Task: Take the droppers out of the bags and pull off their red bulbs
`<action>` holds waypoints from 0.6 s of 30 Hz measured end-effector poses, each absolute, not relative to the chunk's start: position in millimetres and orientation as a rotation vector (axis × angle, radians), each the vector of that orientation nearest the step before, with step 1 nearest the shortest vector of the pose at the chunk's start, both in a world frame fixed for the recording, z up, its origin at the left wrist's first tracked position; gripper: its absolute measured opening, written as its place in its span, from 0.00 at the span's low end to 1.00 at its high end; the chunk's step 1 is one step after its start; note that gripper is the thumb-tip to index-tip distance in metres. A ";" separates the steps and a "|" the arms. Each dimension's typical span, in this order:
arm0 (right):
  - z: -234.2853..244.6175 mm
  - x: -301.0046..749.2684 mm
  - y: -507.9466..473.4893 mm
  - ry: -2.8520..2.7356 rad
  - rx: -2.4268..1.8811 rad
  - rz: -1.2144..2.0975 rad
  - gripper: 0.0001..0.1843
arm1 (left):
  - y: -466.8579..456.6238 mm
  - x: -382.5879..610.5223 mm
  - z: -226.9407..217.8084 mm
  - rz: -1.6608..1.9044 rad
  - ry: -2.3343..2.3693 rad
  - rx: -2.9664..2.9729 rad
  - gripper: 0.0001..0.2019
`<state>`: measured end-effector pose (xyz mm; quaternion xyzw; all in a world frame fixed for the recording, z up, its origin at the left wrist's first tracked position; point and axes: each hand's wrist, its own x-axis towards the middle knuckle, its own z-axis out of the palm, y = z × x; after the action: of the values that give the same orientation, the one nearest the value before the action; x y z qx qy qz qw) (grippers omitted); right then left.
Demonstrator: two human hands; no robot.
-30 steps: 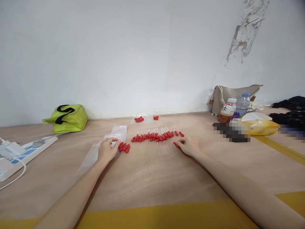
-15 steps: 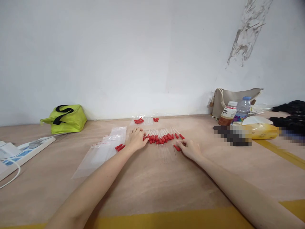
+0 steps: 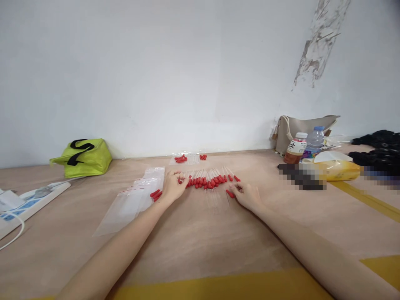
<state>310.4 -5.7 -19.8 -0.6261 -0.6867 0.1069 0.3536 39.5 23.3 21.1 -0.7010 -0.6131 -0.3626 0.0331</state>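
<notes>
A row of clear droppers with red bulbs (image 3: 212, 180) lies across the wooden table (image 3: 200, 241). My left hand (image 3: 173, 185) rests at the row's left end, fingers curled and pinching a red bulb. My right hand (image 3: 248, 195) lies at the right end, fingers bent beside a single red-bulbed dropper (image 3: 230, 193). Several bare glass tubes (image 3: 213, 198) lie between my hands. A few loose red bulbs (image 3: 156, 194) sit beside clear zip bags (image 3: 131, 200) on the left.
A bag of red bulbs (image 3: 184, 158) lies by the wall. A lime green bag (image 3: 83, 157) and a power strip (image 3: 28, 202) are at the left. A beige bag (image 3: 301, 129), two bottles (image 3: 295, 148), a yellow packet (image 3: 339, 170) and black cloth (image 3: 378, 146) crowd the right.
My left hand left the zip bags and the loose bulbs and moved right to the left end of the dropper row, then drew back slightly. My right hand has barely moved.
</notes>
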 end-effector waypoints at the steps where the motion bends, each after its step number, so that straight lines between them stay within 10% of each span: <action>1: -20.8 309.6 -5.6 -1.781 -1.557 0.256 0.18 | 15.0 34.6 19.7 -1.147 -1.857 -2.173 0.11; 18: -12.0 268.4 -44.8 -2.218 -0.727 -0.466 0.15 | -58.4 25.3 -2.5 -1.181 -1.130 -2.658 0.06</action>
<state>268.4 -44.8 -12.0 -0.2835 -0.8651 -0.1819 0.3717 25.3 -58.4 -2.5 -0.8518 -0.3621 -0.3785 0.0106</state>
